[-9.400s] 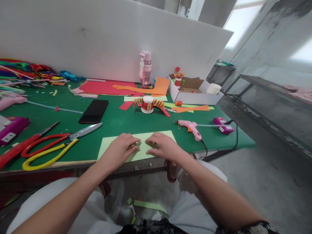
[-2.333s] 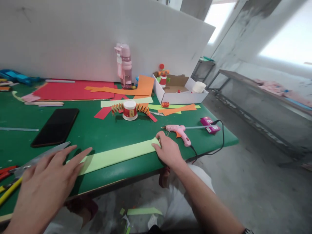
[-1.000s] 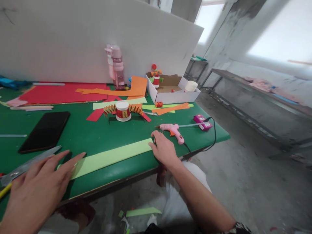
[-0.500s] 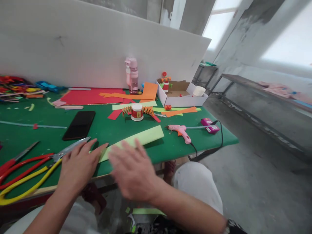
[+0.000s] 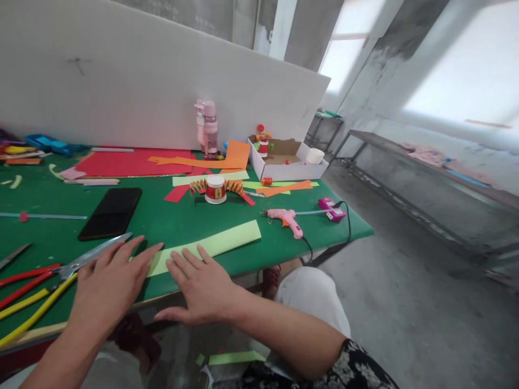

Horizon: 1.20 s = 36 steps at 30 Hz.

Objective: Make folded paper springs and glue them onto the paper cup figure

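A light green paper strip (image 5: 227,240) lies along the front edge of the green table. My right hand (image 5: 203,283) rests flat on its middle, fingers stretched out and thumb apart. At the strip's left end, my left hand (image 5: 111,278) lies with spread fingers, the fingertips on or close to the paper. Beside and partly under that hand are scissors (image 5: 52,283) with red and yellow handles, their blades parted. Behind the strip stands a red and white paper cup (image 5: 215,190) with folded orange paper arms on both sides.
A pink glue gun (image 5: 287,220) lies to the right, its cord running off the table edge. A black phone (image 5: 110,212) is at the left. Farther back are red paper (image 5: 133,163), orange strips (image 5: 231,158), a pink bottle (image 5: 208,129) and a white box (image 5: 284,172).
My right hand has stopped its blurred motion and now lies flat on the strip. The strip's right end has settled lower. The whole view has shifted slightly right.
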Motion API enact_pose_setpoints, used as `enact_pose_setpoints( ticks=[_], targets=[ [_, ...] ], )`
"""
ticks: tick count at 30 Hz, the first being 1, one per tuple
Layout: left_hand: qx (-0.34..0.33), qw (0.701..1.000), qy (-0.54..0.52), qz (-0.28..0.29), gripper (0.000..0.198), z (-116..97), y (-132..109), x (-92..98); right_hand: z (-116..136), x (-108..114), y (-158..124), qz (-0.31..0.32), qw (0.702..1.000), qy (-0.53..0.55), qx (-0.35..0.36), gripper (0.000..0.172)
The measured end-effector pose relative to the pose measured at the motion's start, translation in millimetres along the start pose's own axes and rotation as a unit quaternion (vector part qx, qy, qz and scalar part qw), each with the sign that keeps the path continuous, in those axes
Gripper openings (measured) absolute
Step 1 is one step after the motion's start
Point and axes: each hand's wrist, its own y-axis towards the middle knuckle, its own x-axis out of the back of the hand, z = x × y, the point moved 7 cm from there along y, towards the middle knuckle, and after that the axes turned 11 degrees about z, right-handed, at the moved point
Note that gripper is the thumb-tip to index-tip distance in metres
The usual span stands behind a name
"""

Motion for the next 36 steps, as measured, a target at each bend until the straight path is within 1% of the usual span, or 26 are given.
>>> enact_pose_setpoints(
  ticks=[6, 12, 15, 19, 23, 25, 27, 29, 30, 31, 33, 34, 35, 36],
  targets=[
    [-0.002, 1.0, 0.011, -0.001, 0.048, 1, -1, -3.1, -25, 5, -15, 0.023, 1.0, 0.02, 0.005, 0.09],
    [-0.005, 1.0, -0.009, -0.001, 0.047, 2, -3, -3.1, -56, 10, -33, 0.051, 0.998, 0.032, 0.019, 0.085],
    [-0.01, 1.0, -0.016, 0.006, 0.048, 4, -3, -5.3, -70, 11, -40, 0.062, 0.997, 0.037, 0.018, 0.083],
    [-0.009, 1.0, -0.012, 0.001, 0.048, 5, -3, -7.4, -87, 13, -51, 0.072, 0.996, 0.047, 0.017, 0.081],
    [-0.002, 1.0, -0.009, -0.002, 0.045, 8, -3, -10.6, -102, 13, -61, 0.078, 0.995, 0.059, 0.0, 0.083],
    [0.007, 1.0, -0.015, -0.009, 0.045, 10, -3, -9.2, -106, 13, -63, 0.082, 0.995, 0.059, -0.005, 0.083],
    [0.017, 0.999, -0.039, -0.031, 0.046, 7, -2, -1.3, -106, 13, -64, 0.086, 0.995, 0.055, -0.005, 0.079],
    [0.007, 0.996, -0.073, -0.06, 0.046, -10, 0, 12.3, -106, 13, -64, 0.09, 0.995, 0.049, -0.002, 0.073],
    [-0.021, 0.994, -0.086, -0.058, 0.046, -27, 3, 18.2, -105, 13, -64, 0.091, 0.995, 0.047, 0.0, 0.071],
    [-0.064, 0.992, -0.095, -0.054, 0.048, -50, 6, 23.8, -106, 12, -64, 0.091, 0.995, 0.045, 0.0, 0.07],
    [-0.146, 0.983, -0.106, -0.017, 0.05, -99, 13, 28.0, -107, 10, -63, 0.093, 0.995, 0.038, -0.003, 0.068],
    [-0.178, 0.977, -0.114, 0.009, 0.056, -122, 18, 26.6, -108, 9, -62, 0.096, 0.995, 0.032, -0.005, 0.067],
    [-0.195, 0.972, -0.124, 0.033, 0.065, -140, 22, 23.4, -109, 7, -61, 0.101, 0.995, 0.025, -0.005, 0.067],
    [-0.196, 0.97, -0.133, 0.052, 0.076, -152, 25, 19.2, -109, 6, -60, 0.105, 0.994, 0.02, -0.006, 0.067]
  ],
)
